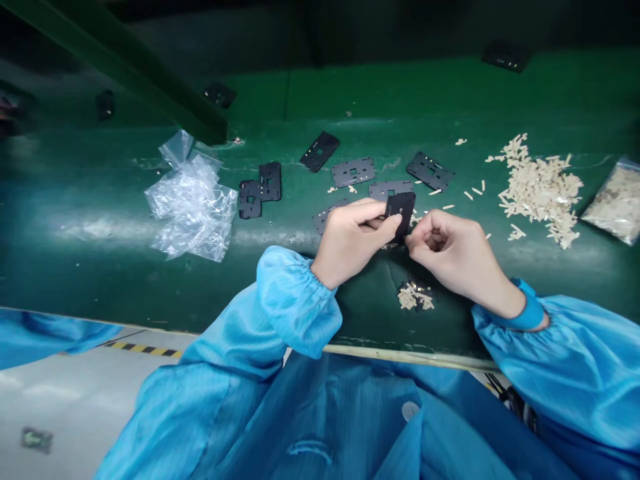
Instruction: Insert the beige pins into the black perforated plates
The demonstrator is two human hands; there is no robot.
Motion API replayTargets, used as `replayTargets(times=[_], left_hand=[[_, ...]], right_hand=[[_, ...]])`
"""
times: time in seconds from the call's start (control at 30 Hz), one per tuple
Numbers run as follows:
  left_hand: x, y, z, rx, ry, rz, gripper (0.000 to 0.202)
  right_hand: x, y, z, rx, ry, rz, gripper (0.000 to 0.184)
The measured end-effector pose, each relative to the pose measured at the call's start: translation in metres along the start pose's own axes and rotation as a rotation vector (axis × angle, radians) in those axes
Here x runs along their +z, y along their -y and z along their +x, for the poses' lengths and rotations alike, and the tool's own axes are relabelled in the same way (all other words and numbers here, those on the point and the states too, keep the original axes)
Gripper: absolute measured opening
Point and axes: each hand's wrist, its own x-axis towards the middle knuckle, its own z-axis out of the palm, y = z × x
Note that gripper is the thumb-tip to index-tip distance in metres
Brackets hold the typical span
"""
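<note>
I am watching the left hand (350, 243) holding a small black plastic plate (401, 210) just above the green work surface (75, 253). Its thumb and fingers are clamping the plate's left edge, and the plate is standing nearly upright between the two hands. The right hand (453, 253) is meeting the plate at its lower right corner, with thumb and forefinger pinched together. I cannot tell whether anything small is sitting between those fingertips.

More flat black plates are lying on the surface beyond the hands. One (390, 189) is lying directly behind the held plate, a perforated one (353, 172) a little farther back, and another (430, 171) to the right. A slanted one (320, 151) is farther off, and an overlapping pair (260, 190) is lying to the left.

A large scatter of small beige strips (540, 190) is spreading well to the right of the right hand. A small heap of the same strips (415, 297) is lying near the table edge, below the hands. A clear bag of beige pieces (615, 200) is resting at the far right. Crumpled clear bags (193, 203) are lying well to the left, below a green beam (125, 67). Blue sleeves (295, 300) are covering both forearms.
</note>
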Motion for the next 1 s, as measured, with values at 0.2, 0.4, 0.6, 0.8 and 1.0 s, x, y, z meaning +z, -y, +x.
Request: replayTargets(times=[0.2,0.4,0.6,0.8,1.0], left_hand=[[0.0002,-0.0005,0.0008,0.005,0.007,-0.013,0.012],[-0.0003,0.0011,0.0013,-0.001,0.008,-0.034,0.011],[-0.0004,0.0013,0.0014,0.001,0.002,-0.039,0.011],[-0.0003,-0.0002,0.0007,-0.019,-0.003,-0.046,0.011],[0.0004,-0.0014,0.0001,-0.004,0.008,-0.049,0.014]], right_hand=[[-0.0020,0.0014,0.0012,0.032,0.034,0.052,0.011],[-0.0043,0.0034,0.0022,0.051,0.054,0.057,0.012],[-0.0045,0.0032,0.0022,0.064,0.056,0.051,0.012],[-0.0039,0.0037,0.0025,0.062,0.038,0.081,0.012],[-0.0043,0.0057,0.0035,0.072,0.042,0.096,0.015]])
